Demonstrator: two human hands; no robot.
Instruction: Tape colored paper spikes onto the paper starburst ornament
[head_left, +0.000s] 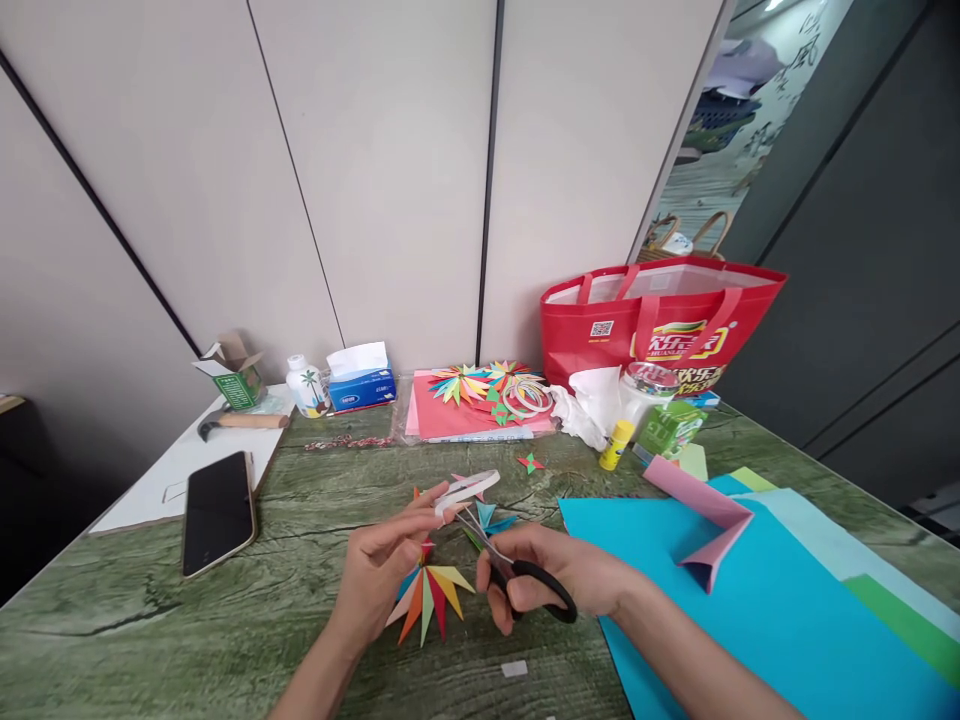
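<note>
My left hand [382, 565] is closed on a roll of white tape [480, 484], with a short end of tape pulled toward the scissors. In my right hand [559, 568] are black-handled scissors [546, 590], their blade tips at the tape by my left fingertips. Under both hands lies a folded paper star [427, 605] with points in several colours, partly hidden by my left hand. Small blue folded paper pieces [491, 522] rest just behind the scissors. A small cut strip of tape [514, 668] lies on the table below my right hand.
Blue paper sheets [675, 640] and a folded pink strip [705, 510] cover the right side. A phone [219, 515] and a hammer [244, 421] lie left. Along the back stand a tissue pack [361, 388], a glue stick [616, 446] and a red bag [592, 350].
</note>
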